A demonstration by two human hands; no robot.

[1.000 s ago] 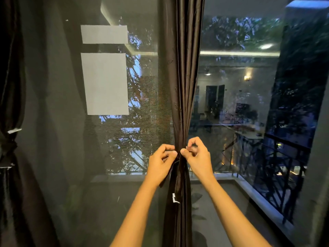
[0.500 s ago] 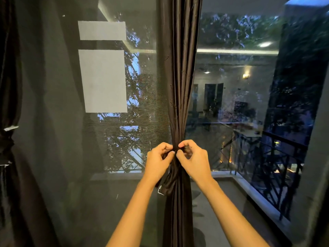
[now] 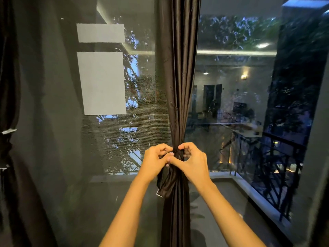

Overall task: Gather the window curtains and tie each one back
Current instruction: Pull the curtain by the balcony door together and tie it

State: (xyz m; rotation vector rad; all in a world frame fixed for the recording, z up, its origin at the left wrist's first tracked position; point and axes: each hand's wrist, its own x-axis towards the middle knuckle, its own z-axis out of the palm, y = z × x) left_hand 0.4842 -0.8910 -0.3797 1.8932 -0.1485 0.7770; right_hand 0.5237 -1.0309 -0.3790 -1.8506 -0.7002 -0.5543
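Note:
A dark brown curtain (image 3: 179, 77) hangs in the middle of the window, gathered into a narrow bunch at waist height. A tie-back strip of the same fabric (image 3: 164, 184) wraps the bunch, and its loose end with a white tag hangs down on the left. My left hand (image 3: 156, 160) pinches the tie-back on the left of the bunch. My right hand (image 3: 191, 162) grips it on the right, thumb crossing to the left hand. Another dark curtain (image 3: 8, 107) hangs at the far left edge, bound at its middle.
A grey sheer panel (image 3: 44, 122) covers the left half of the window. Two pale rectangles (image 3: 102, 82) show on the glass. Behind the pane lie a balcony floor and a black railing (image 3: 277, 157). A wall edge (image 3: 318, 157) borders the right.
Both hands have drawn closer together on the bunch. The tie-back's loose end, which hung straight down the front, now sits folded in a loop on the left.

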